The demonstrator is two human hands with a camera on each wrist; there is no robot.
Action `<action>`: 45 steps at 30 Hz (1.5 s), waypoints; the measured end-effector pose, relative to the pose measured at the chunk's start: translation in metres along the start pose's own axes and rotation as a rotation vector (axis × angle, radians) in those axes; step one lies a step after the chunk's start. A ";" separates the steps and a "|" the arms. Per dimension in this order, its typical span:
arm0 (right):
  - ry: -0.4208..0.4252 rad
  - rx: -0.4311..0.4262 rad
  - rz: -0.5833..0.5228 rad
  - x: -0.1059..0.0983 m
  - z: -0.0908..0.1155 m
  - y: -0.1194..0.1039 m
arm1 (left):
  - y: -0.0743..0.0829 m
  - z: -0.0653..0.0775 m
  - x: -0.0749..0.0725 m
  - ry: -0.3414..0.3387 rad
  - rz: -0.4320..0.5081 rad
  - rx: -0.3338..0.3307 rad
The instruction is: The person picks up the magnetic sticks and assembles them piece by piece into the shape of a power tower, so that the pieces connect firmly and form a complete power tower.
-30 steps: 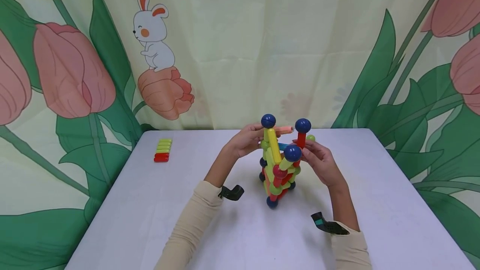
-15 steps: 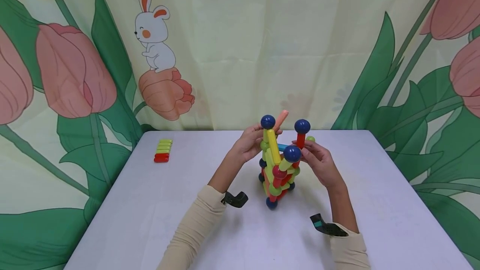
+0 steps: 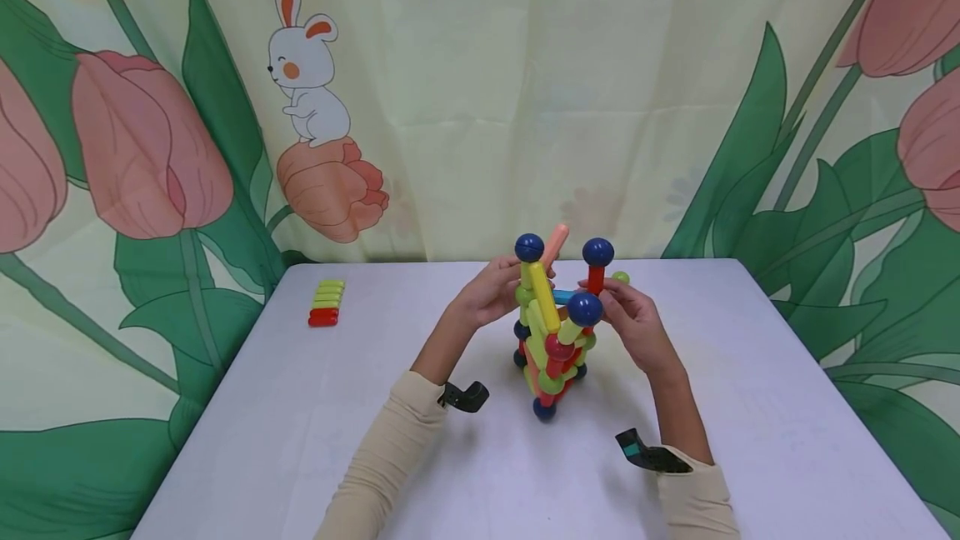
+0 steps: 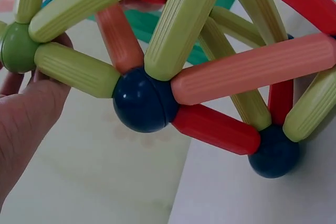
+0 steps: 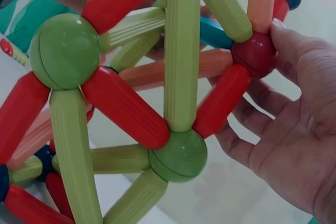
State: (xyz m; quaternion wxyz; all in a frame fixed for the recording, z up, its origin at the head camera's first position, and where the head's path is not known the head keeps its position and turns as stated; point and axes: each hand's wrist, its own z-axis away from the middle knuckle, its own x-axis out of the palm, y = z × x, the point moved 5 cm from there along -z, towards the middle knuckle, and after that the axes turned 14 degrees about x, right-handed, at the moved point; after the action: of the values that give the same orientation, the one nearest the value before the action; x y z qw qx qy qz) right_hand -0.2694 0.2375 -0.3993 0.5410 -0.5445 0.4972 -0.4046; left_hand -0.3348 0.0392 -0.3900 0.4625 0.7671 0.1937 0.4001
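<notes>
A tall magnetic ball-and-stick structure (image 3: pixel 545 297) stands on the table between both hands, with lime, red, yellow and salmon sticks. Navy balls top it. My left hand (image 3: pixel 489 290) reaches behind its left side, fingers at the lower end of a salmon stick (image 3: pixel 556 245) that slants upward. In the left wrist view, the left thumb (image 4: pixel 31 114) is close to a green ball (image 4: pixel 20 48). My right hand (image 3: pixel 637 319) grips the right side, near a red stick (image 3: pixel 596 279) topped by a navy ball. In the right wrist view, its thumb is at a red ball (image 5: pixel 254 55).
Several lime sticks (image 3: pixel 328 290) and red sticks (image 3: pixel 323 317) lie in a row at the back left of the white table (image 3: pixel 247 440). A green ball (image 3: pixel 621 277) shows behind the right hand. A curtain printed with tulips and a rabbit (image 3: pixel 480 107) hangs behind.
The salmon stick has swung from nearly level to slanting upward at my left fingers. The structure's top has shifted slightly left, and my right hand has moved slightly left with it.
</notes>
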 end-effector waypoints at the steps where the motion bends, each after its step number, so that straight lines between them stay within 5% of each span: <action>1: 0.011 0.001 0.000 0.001 0.000 -0.001 | 0.000 0.001 -0.001 -0.002 -0.002 -0.001; 11: 0.086 -0.022 -0.165 0.011 -0.003 -0.008 | 0.006 0.009 -0.008 -0.051 -0.104 -0.001; 22: 0.125 0.017 -0.195 0.015 -0.004 -0.007 | 0.013 0.041 -0.003 -0.219 -0.336 0.251; 25: 0.128 0.023 -0.190 0.015 -0.004 -0.006 | 0.015 0.045 0.002 -0.145 -0.409 0.301; 32: 0.140 0.016 -0.214 0.014 -0.003 -0.007 | 0.015 0.045 0.024 0.224 -0.733 0.415; 36: 0.147 0.013 -0.228 0.015 -0.004 -0.008 | 0.013 0.046 0.032 0.372 -0.795 0.464; 45: 0.165 0.009 -0.212 0.015 -0.004 -0.007 | 0.007 0.046 0.031 0.349 -0.630 0.410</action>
State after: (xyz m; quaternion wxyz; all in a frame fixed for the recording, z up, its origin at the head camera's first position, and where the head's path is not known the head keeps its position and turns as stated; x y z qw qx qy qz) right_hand -0.2697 0.2210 -0.3932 0.4549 -0.5562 0.4779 -0.5053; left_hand -0.2805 0.0309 -0.3823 0.3600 0.6672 0.5703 0.3163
